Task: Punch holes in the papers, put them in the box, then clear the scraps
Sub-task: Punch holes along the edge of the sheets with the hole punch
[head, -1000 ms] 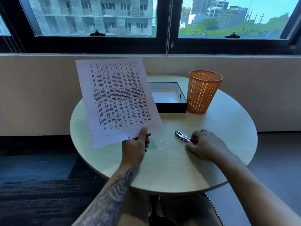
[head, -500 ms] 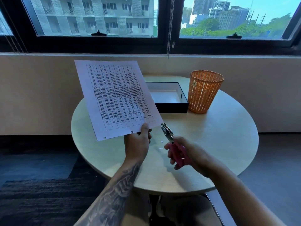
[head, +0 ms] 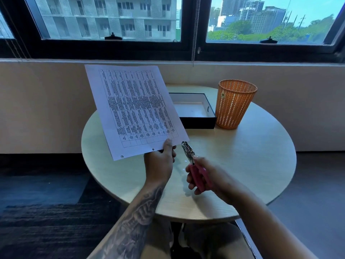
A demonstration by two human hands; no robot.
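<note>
Paper comes first: one printed sheet shows, held up in the air over the left side of the table, tilted with its top leaning left. Whether more sheets lie behind it cannot be told. It is white and thin, covered by a dense black grid of text, and two round holes sit along its lower edge. There is one punch, one box, one basket and two tiny white round scraps on the tabletop between the hands. The left hand rises from a tattooed forearm and pinches the sheet's lower edge, thumb on the printed face, fingers behind. The right hand reaches in from the lower right, its fingers curled round the punch's pink handles. The punch's shiny metal head points up and away, right at the sheet's lower right corner; contact cannot be judged. The box is shallow and rectangular, black outside and white inside, open at the top. It stands at the far side of the table, its left part hidden by the sheet. Just beside its right wall stands the basket, upright, orange, round, narrowing downward, its wall pierced in rows. The table is round, with a pale wood grain.
</note>
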